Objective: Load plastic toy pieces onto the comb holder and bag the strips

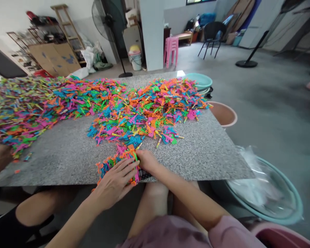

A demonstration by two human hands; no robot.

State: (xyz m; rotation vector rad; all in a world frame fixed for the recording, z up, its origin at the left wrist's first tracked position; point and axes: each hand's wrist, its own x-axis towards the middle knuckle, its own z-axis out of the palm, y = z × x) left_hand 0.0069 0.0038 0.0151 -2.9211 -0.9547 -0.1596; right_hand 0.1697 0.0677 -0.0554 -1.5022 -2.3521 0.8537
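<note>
A packed row of small coloured plastic pieces [109, 164] stands at the table's front edge. My left hand [119, 178] lies over the row, fingers stretched out across its right end and thumb low on the near side. Against the same end, my right hand [146, 160] is closed with curled fingers at a green plastic piece [135, 157]; its fingertips are partly hidden. Below the right wrist sits a black item [144, 175], mostly covered. Just beyond the hands spreads a loose heap of the same pink, orange, blue and green pieces [144, 113], some with yellow sticks.
The heap runs on along the speckled stone table [201, 151] to the left, where another person's hand [0, 158] touches it. Basins stand off the right edge: a teal one with plastic bags [263, 189], a pink one [223, 113] and another teal one [200, 81].
</note>
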